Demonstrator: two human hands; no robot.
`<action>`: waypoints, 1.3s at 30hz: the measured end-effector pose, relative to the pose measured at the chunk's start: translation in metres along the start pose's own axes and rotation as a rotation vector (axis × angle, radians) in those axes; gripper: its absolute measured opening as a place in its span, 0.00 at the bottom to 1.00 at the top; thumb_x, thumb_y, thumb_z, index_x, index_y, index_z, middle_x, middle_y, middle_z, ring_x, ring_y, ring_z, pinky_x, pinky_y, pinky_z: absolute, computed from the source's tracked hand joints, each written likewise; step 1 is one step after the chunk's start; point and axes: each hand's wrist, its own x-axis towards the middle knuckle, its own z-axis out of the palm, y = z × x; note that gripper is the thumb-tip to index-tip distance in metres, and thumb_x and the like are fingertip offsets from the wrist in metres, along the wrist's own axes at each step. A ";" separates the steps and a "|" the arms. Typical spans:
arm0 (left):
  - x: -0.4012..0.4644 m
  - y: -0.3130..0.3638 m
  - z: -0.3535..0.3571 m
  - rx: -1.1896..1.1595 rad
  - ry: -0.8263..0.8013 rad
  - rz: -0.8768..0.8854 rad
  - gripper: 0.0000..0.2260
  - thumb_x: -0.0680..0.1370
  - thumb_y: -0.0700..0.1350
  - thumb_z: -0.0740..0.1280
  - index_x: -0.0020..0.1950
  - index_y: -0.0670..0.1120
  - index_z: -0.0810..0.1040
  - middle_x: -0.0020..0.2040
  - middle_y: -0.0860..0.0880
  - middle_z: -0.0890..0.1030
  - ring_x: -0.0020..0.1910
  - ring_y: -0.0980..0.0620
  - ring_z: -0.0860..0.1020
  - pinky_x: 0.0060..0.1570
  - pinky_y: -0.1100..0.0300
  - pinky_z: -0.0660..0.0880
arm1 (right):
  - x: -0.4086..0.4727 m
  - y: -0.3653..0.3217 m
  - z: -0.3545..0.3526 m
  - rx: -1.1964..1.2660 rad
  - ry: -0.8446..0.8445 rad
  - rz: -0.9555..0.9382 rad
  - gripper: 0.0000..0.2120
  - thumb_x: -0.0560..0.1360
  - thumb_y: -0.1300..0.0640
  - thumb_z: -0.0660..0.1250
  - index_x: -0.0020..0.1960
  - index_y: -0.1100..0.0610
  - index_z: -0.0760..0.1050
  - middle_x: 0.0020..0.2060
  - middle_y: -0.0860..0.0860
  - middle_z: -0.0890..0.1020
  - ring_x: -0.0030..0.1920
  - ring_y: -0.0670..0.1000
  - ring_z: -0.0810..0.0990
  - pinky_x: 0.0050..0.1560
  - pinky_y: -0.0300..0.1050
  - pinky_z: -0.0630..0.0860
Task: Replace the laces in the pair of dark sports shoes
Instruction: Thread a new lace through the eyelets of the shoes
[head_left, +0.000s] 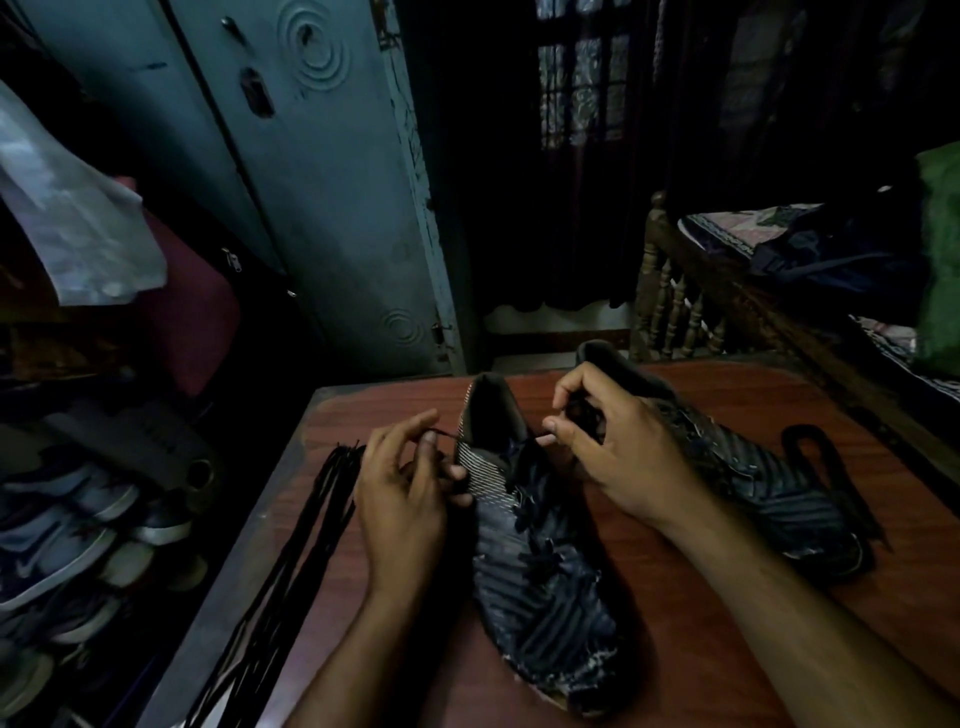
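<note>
A dark striped sports shoe (540, 582) lies on the reddish wooden table (727, 649), heel away from me. My left hand (402, 499) pinches one end of its dark lace (444, 434) beside the left of the shoe's opening. My right hand (613, 441) pinches the other lace end at the right of the opening. The second dark shoe (737, 467) lies behind my right hand, partly hidden by it. A bundle of long black laces (311, 525) stretches along the table's left edge. Another black lace (815, 457) is looped to the right of the second shoe.
A blue-grey metal cupboard (311, 182) stands behind the table. Several sneakers (78, 530) are stacked on a rack at the left. A wooden bed frame (675, 301) with bedding is at the right. The room is dim.
</note>
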 end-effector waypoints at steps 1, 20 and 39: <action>0.001 -0.003 0.000 -0.020 0.015 -0.032 0.09 0.84 0.41 0.65 0.53 0.52 0.83 0.53 0.46 0.77 0.38 0.46 0.84 0.33 0.51 0.83 | -0.001 0.000 0.001 0.027 0.002 0.009 0.08 0.79 0.61 0.69 0.48 0.52 0.70 0.43 0.46 0.80 0.44 0.40 0.85 0.40 0.32 0.76; -0.025 0.032 -0.010 0.268 -0.153 0.664 0.12 0.79 0.50 0.69 0.62 0.56 0.80 0.55 0.68 0.80 0.47 0.55 0.81 0.44 0.57 0.78 | -0.011 -0.046 -0.001 0.602 -0.234 0.448 0.08 0.79 0.59 0.68 0.57 0.60 0.80 0.48 0.60 0.86 0.39 0.55 0.82 0.41 0.49 0.80; -0.010 0.008 -0.009 0.188 -0.383 0.298 0.19 0.84 0.42 0.64 0.72 0.60 0.73 0.62 0.61 0.81 0.59 0.58 0.80 0.58 0.51 0.78 | 0.046 -0.120 -0.025 0.500 -0.039 0.397 0.08 0.78 0.55 0.68 0.51 0.58 0.84 0.44 0.57 0.87 0.45 0.53 0.82 0.45 0.45 0.73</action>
